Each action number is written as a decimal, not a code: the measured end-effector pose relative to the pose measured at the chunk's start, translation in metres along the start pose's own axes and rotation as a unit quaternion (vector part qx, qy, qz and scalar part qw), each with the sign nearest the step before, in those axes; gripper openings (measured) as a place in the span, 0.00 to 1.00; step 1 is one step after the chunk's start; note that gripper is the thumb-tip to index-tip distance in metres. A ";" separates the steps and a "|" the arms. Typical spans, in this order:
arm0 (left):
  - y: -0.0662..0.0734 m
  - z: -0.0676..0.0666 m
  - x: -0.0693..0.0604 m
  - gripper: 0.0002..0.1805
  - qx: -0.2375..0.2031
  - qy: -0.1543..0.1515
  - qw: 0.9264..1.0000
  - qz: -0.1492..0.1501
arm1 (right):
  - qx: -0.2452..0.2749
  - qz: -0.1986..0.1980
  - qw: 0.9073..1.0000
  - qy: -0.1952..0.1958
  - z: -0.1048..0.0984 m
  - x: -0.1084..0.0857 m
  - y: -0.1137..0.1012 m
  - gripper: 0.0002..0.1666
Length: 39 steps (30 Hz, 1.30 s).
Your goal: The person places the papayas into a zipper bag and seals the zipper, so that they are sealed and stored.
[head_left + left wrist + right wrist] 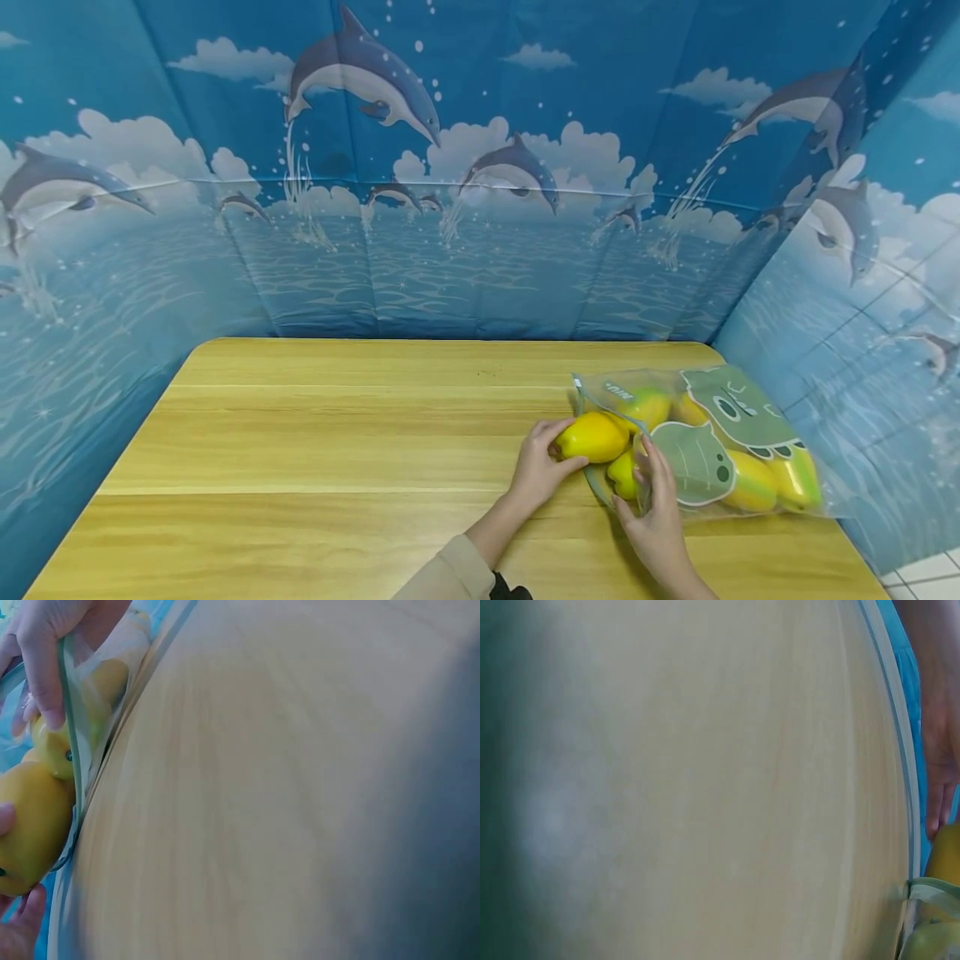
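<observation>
My left hand [538, 467] grips a yellow mango [596, 437] at the mouth of a clear zip bag [750, 408] printed with a green cartoon animal. In the left wrist view, the gripped mango [34, 825] sits between thumb and fingers, partly cut off by the frame. My right hand [658, 517] holds the bag's mouth at its near edge, some fingers hidden by the film. Just inside the opening, a second mango [622, 475] lies between the hands. Several more yellow-green mangoes [752, 482] lie deeper in the bag.
The bag lies on its side at the right of a wooden table [300, 450] with rounded back corners. A blue dolphin-print curtain [480, 267] hangs behind the table and along its sides. White floor tiles [930, 568] show at the lower right.
</observation>
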State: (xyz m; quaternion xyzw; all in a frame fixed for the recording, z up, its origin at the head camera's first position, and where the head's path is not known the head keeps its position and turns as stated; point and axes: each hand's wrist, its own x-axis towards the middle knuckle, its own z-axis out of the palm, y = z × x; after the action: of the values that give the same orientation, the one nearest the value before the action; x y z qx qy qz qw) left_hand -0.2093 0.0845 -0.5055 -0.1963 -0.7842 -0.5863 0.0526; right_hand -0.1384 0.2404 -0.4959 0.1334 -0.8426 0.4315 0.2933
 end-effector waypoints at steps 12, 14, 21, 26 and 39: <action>0.000 0.010 0.008 0.28 0.006 -0.002 1.000 -0.023 | 0.002 0.013 1.000 -0.002 0.000 0.000 0.001 0.61; 0.000 0.012 0.010 0.28 0.005 0.001 1.000 -0.029 | 0.002 0.017 1.000 -0.002 0.001 0.000 0.001 0.62; 0.001 0.018 0.016 0.27 -0.001 0.017 0.999 -0.041 | 0.003 0.013 1.000 0.000 0.001 0.000 0.002 0.62; 0.002 0.021 0.019 0.27 -0.013 0.024 0.998 -0.058 | 0.001 0.005 1.000 0.001 0.002 0.000 0.003 0.62; -0.006 0.018 0.019 0.26 -0.065 -0.003 0.997 -0.033 | -0.003 -0.007 1.000 0.001 0.001 0.001 0.003 0.63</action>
State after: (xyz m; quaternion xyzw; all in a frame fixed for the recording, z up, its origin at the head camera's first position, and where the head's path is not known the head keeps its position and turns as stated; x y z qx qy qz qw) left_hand -0.2264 0.1047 -0.5110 -0.1749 -0.7510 -0.6365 0.0181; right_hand -0.1409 0.2410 -0.4975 0.1380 -0.8424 0.4271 0.2981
